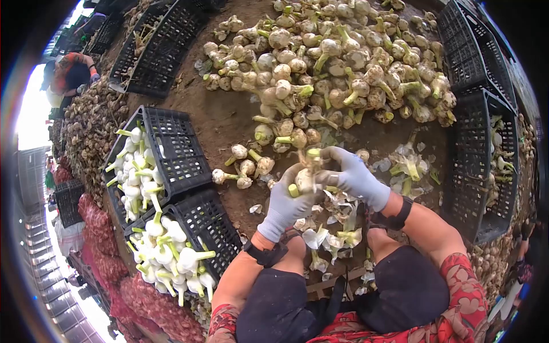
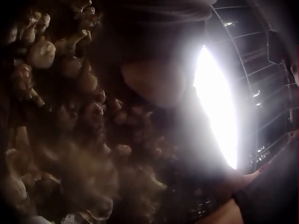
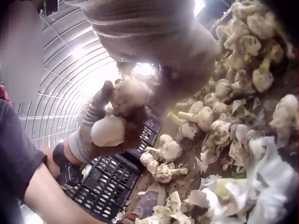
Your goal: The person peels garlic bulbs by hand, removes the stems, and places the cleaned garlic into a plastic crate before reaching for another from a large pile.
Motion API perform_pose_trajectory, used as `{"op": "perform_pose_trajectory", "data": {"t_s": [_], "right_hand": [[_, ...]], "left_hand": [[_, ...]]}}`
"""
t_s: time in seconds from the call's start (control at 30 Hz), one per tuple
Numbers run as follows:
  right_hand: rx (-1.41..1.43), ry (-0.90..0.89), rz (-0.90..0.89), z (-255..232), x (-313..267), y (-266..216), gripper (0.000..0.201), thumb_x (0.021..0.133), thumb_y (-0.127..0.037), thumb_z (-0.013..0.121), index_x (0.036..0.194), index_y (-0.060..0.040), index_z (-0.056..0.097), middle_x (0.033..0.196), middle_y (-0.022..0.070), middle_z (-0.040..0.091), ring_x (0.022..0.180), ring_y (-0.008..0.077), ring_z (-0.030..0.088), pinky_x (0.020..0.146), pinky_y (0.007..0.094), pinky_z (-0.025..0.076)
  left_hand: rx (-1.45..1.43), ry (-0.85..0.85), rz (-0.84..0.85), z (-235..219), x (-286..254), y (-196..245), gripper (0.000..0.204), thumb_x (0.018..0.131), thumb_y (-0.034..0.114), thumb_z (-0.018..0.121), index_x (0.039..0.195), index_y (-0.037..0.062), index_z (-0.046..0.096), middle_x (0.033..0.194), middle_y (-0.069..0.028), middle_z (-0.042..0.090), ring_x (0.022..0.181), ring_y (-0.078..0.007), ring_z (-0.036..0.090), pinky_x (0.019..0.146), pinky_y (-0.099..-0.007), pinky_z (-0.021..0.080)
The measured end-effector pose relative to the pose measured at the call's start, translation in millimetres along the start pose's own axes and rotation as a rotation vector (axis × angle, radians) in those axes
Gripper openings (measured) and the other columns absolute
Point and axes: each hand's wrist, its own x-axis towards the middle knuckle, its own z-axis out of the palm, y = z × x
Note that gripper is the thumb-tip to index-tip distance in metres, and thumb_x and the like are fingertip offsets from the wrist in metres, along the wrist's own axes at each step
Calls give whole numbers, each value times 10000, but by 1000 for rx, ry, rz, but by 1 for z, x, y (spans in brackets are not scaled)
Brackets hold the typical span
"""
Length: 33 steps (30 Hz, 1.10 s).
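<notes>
Both hands meet in front of the knees in pale grey knit gloves. My left hand [image 1: 286,203] holds a whitish garlic bulb [image 1: 305,180], its cut green stem showing by the thumb. Above it, a browner garlic bulb [image 3: 131,95] with rough outer skin sits between the two hands, blurred in the head view. My right hand [image 1: 359,178] pinches at this browner bulb with curved fingers and thumb. In the right wrist view the left glove [image 3: 84,135] wraps round a smooth white bulb [image 3: 108,131], while the right glove [image 3: 145,32] fills the top. The left wrist view is dark.
A large heap of unpeeled garlic [image 1: 343,63] lies ahead on the soil. Black crates of clean white garlic [image 1: 171,251] stand at the left; another black crate [image 1: 474,166] is at the right. Shed skins [image 1: 340,211] litter the ground below. Another person [image 1: 71,74] bends far left.
</notes>
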Motion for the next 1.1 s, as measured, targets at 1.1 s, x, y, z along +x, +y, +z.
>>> {"op": "perform_pose_trajectory", "data": {"t_s": [1.1], "right_hand": [[371,-215,137,-13,-3,2,283,953,-187,609,1110,46,643,953,65,695,842,97,651,782,270,522]], "left_hand": [[43,-109,73,-20,6,-2,662,792,399,790,1216,-53,557,1045,-85,672,912,-111,631,802,-266,519]]}}
